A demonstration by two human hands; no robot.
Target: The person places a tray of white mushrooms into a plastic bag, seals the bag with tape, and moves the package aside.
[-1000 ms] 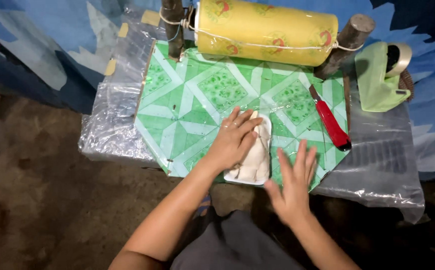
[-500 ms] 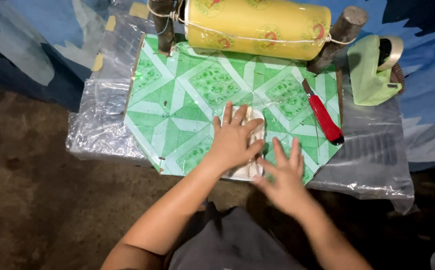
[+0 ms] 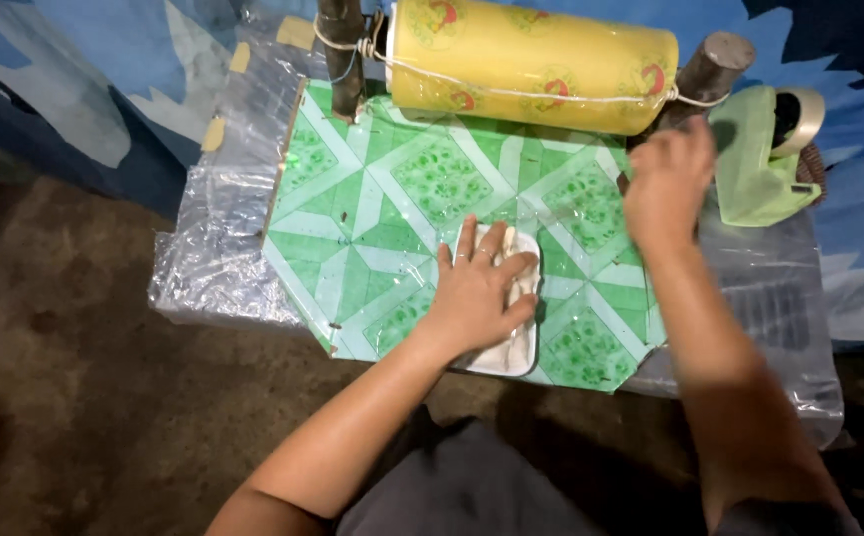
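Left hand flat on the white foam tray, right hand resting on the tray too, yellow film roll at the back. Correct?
Not quite. The head view shows the left hand flat on the white foam tray, but the right hand is raised near the green tape dispenser. The yellow film roll sits at the back.

The right hand (image 3: 665, 184) is no longer laid flat beside the white tray (image 3: 511, 342) at the near edge of the green patterned board (image 3: 353, 248); it is now raised and blurred, well apart from the tray, near the right end of the yellow roll (image 3: 531, 65) and just beside the green tape dispenser (image 3: 755, 164). The red-handled knife, seen earlier on the right part of the board, is now hidden behind this hand. The tray is now pressed by the left hand (image 3: 477, 293) alone.
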